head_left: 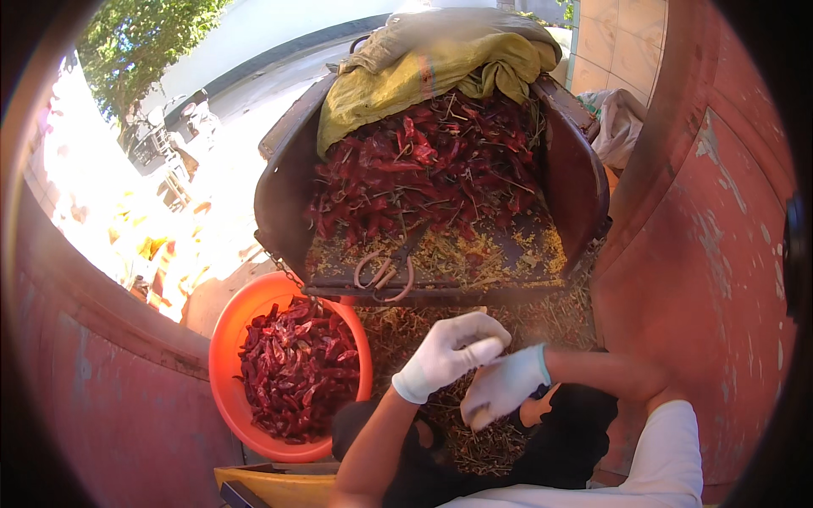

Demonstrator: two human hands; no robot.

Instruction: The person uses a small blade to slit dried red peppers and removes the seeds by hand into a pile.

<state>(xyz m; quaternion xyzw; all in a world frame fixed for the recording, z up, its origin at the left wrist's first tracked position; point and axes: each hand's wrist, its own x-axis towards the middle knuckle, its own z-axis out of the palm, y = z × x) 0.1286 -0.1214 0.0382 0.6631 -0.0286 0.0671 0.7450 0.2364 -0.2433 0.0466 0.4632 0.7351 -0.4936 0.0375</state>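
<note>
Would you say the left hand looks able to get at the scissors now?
Probably yes: the scissors lie by the near edge of the metal tray, handles uncovered, and the left hand is close by, with nothing visible between.

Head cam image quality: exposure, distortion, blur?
Head view: sunlit ground at upper left is blown out to white; fisheye bends the red panel at right, corners go black; left hand and right hand look slightly soft; red peppers in the orange basin read clearer.
</note>
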